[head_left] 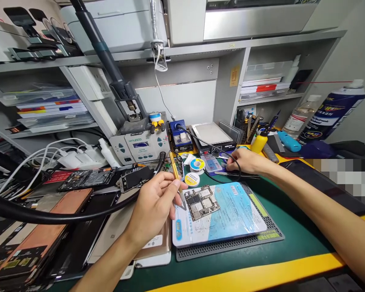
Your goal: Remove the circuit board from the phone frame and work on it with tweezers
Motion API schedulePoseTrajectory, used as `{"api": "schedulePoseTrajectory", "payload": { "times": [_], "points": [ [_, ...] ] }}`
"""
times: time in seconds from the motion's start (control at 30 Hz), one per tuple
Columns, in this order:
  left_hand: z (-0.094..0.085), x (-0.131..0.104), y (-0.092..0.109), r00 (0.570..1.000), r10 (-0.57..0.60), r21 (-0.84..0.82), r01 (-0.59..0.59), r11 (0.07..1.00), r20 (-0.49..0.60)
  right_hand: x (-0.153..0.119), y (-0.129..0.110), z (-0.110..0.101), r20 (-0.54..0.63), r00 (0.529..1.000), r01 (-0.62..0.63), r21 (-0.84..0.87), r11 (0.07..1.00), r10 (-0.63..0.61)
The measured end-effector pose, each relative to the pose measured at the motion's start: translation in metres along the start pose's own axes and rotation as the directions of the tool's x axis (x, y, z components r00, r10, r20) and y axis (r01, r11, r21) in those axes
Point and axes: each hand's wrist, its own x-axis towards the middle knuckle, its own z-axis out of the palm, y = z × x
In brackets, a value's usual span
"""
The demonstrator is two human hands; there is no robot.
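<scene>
Starting at the near side, a bright yellow strip [246,278] edges the dark green work mat [295,239]. On that mat sits a grey perforated rubbery pad [228,253], and on the pad a flat blue-and-white printed slab [231,227]. The bare, irregular circuit board with silver and black chips [202,202] lies flat on the slab's left part, outside any casing; the clock directions run from this board.

At 9 o'clock, the left hand [155,202] grips 1 slim gold-handled tool with a grey tapered tip [176,172], fingers and thumb closed around it, the tip just beside the board's edge; contact is unclear. At 8 o'clock lies a gold metal device back [109,239].

Setting out the board looks done. Work on it seems under way rather than finished, since 1 tool is at its edge and the other hand is away. The chips appear to sit in place, but whether any joint has been worked is too small to tell.

At 2 o'clock, the right hand [245,161] has its fingers bent down near thin silver tweezers [237,175]; I cannot tell whether it grips anything. At 12 o'clock are 2 small labelled spools [197,164]. Farther off stand a small blue unit [182,140] at 11 and a pale-topped flat device [211,134] near 12, with a grey control station [141,149] at 10.
</scene>
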Motion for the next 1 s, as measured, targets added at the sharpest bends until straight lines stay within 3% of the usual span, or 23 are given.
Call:
{"api": "schedulePoseTrajectory", "payload": {
  "times": [0.1, 0.17, 0.23, 0.3, 0.4, 0.47, 0.57, 0.67, 0.77, 0.87, 0.93, 1.0],
  "points": [
    [0.000, 0.001, -0.003, 1.000, -0.002, -0.021, 0.002, 1.000, 0.001, -0.008, 0.004, -0.008, -0.146, 0.989, 0.048, 0.162, 0.986, -0.024],
    [-0.001, 0.002, -0.004, 1.000, -0.011, -0.040, 0.011, 0.999, 0.003, -0.017, 0.004, -0.018, -0.317, 0.948, 0.123, 0.297, 0.947, -0.024],
    [-0.002, 0.002, -0.005, 0.999, -0.032, -0.059, 0.033, 0.998, 0.005, -0.029, 0.000, -0.027, -0.470, 0.883, 0.249, 0.426, 0.870, -0.023],
    [-0.002, 0.002, -0.004, 0.998, -0.066, -0.080, 0.067, 0.995, 0.012, -0.043, -0.008, -0.030, -0.498, 0.864, 0.368, 0.537, 0.759, -0.067],
    [-0.003, 0.001, -0.002, 0.990, -0.133, -0.126, 0.138, 0.982, 0.043, -0.066, -0.028, -0.017, -0.357, 0.913, 0.395, 0.652, 0.648, -0.199],
    [-0.004, 0.000, 0.000, 0.982, -0.175, -0.165, 0.184, 0.969, 0.065, -0.080, -0.042, -0.001, -0.129, 0.938, 0.311, 0.724, 0.616, -0.322],
    [-0.003, -0.002, 0.002, 0.972, -0.213, -0.215, 0.229, 0.949, 0.095, -0.096, -0.057, 0.023, 0.178, 0.879, 0.159, 0.765, 0.624, -0.443],
    [-0.003, -0.004, 0.005, 0.967, -0.226, -0.230, 0.249, 0.941, 0.120, -0.106, -0.062, 0.034, 0.354, 0.816, 0.088, 0.705, 0.703, -0.457],
    [-0.002, -0.004, 0.005, 0.969, -0.221, -0.233, 0.241, 0.942, 0.109, -0.111, -0.062, 0.033, 0.390, 0.803, 0.124, 0.629, 0.768, -0.450],
    [0.000, -0.003, 0.003, 0.984, -0.164, -0.237, 0.177, 0.955, 0.077, -0.110, -0.063, 0.030, 0.380, 0.802, 0.131, 0.640, 0.757, -0.460],
    [0.002, -0.003, 0.000, 0.992, -0.110, -0.219, 0.120, 0.968, 0.057, -0.106, -0.063, 0.029, 0.303, 0.842, 0.128, 0.691, 0.711, -0.446],
    [0.003, -0.002, -0.002, 0.996, -0.076, -0.194, 0.084, 0.977, 0.045, -0.101, -0.062, 0.030, 0.151, 0.905, 0.178, 0.715, 0.676, -0.398]
  ]
}}
